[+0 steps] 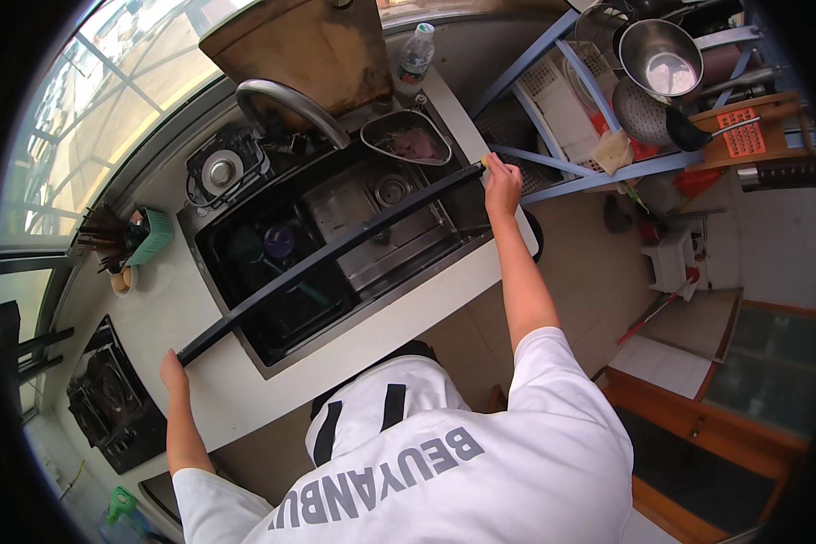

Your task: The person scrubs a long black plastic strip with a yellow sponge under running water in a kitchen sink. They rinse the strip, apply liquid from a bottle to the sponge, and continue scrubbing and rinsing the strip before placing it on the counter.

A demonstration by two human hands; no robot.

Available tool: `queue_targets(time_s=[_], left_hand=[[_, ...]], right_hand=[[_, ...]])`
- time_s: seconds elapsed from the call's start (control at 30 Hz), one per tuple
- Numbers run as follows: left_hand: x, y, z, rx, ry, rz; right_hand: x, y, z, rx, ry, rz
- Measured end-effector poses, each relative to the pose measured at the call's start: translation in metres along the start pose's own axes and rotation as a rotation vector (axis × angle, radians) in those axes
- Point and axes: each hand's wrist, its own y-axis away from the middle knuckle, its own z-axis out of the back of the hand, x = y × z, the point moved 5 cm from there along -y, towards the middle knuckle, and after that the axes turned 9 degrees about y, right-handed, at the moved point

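Observation:
A long dark bar point(340, 248) lies slantwise across my view, above the sink point(374, 285). At the left end, over the white countertop, my left hand point(174, 370) grips it. My right hand point(502, 187) is closed around the far right end, beside the sink's right edge. Something small and yellow point(485, 161) shows at the fingertips of that hand; too little of it is visible to name. Under the bar, the sink's left basin is dark and holds a purple object point(279, 240). A drain strainer point(391, 190) sits in the right basin.
A curved faucet point(296, 105) rises behind the sink, near a strainer basket point(408, 138) holding food scraps. A plastic bottle point(415, 58) and a wooden board point(299, 54) stand behind. Left are a gas stove point(115, 398) and green utensil holder point(151, 236). A blue rack point(585, 180) stands right.

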Motion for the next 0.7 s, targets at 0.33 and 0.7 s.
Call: queue_targets(time_s=[0.33,0.7], left_hand=[[0.016,0.007,-0.013,0.007,0.036,0.017],[0.033,0.039,-0.009,-0.247,1.088,0.343]], right_hand=[[0.184,0.09,0.008,0.08,-0.245,0.082],[0.447,0.21,0.05,0.299,-0.315,0.488]])
